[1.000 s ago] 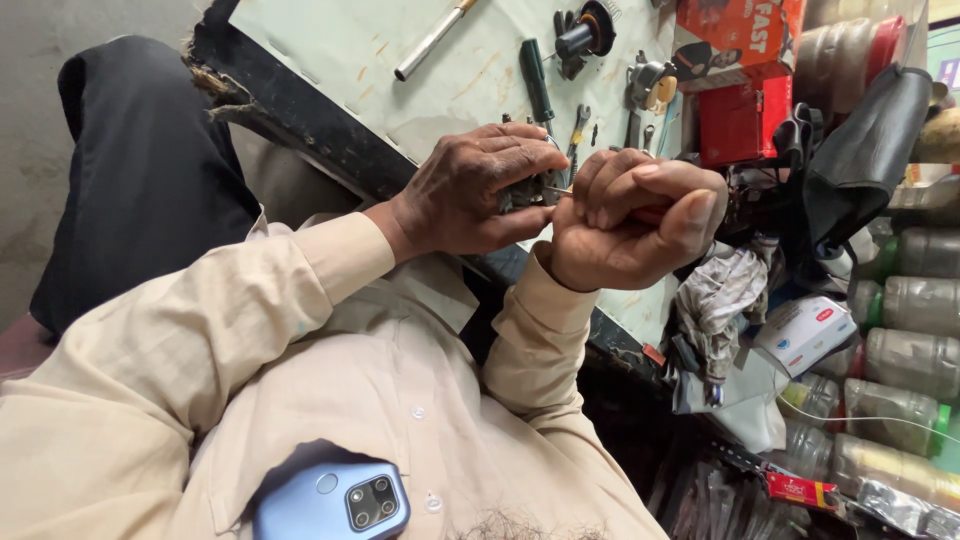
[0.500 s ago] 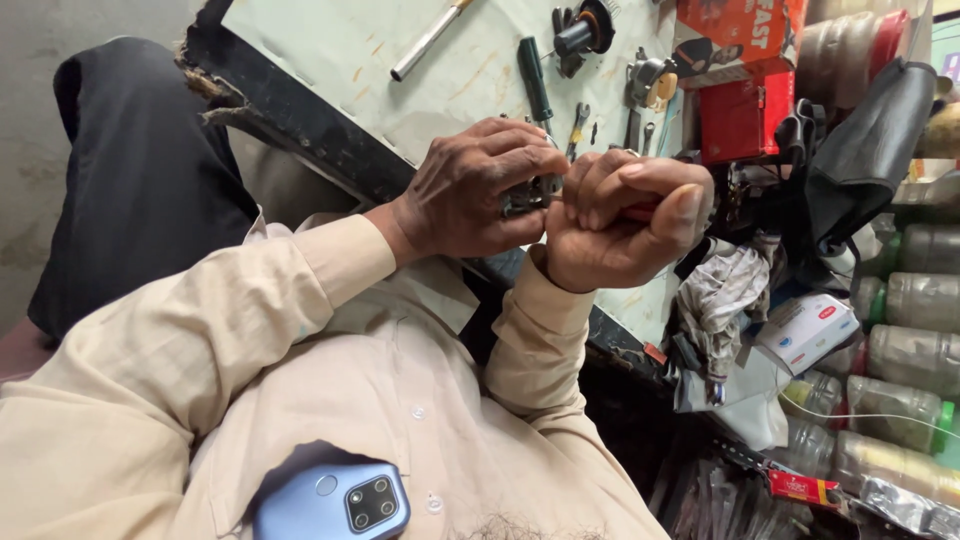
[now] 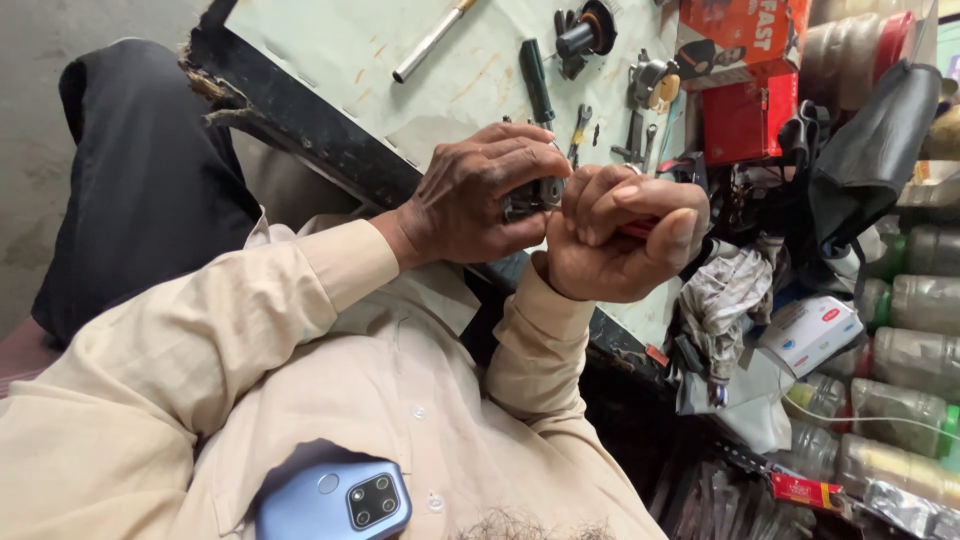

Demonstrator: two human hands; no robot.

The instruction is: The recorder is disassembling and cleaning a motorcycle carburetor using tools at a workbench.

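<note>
A small metal part, grey and shiny, is gripped in the curled fingers of the left hand, just above the edge of the table. A tool with a red handle is squeezed in the fist of the right hand, and its tip is hidden where it meets the part. The two hands are pressed together. On the pale, scratched table top, a green screwdriver and a long metal rod are laid flat. A smooth blue phone is tucked in a soft shirt pocket.
</note>
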